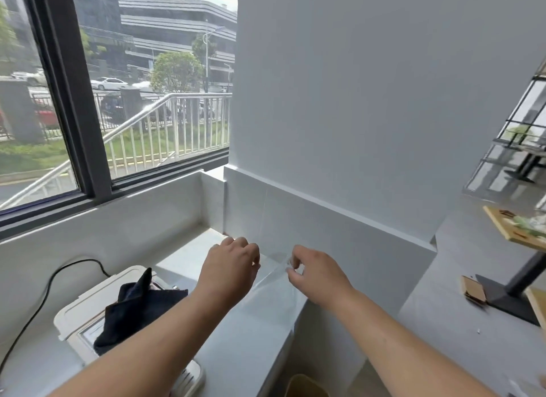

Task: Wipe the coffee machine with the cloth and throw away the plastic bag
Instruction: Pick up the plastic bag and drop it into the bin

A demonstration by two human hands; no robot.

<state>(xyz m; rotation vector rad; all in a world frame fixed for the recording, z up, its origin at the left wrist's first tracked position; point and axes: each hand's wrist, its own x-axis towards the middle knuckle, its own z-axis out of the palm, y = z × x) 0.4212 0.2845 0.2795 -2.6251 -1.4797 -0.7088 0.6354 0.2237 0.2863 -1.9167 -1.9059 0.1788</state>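
Plastic bag (273,290), clear, thin and creased, stretched between my two hands over the pale grey counter (236,346). My left hand (229,268) is curled closed on its left edge, my right hand (314,274) pinches its upper right corner between thumb and fingertips. Dark navy cloth (133,305), soft and crumpled, lies on top of the white boxy coffee machine (79,314) at lower left, black cable (50,290) curving behind it. Tan bin rim (307,386) below.

Window: dark-framed glass window (118,86), daylight, street and white metal railing (177,124) outside
Wall: plain pale grey wall (369,86)
Counter: light grey counter (245,346), its back edge under the sill
Right edge: black metal grid rack (520,139)
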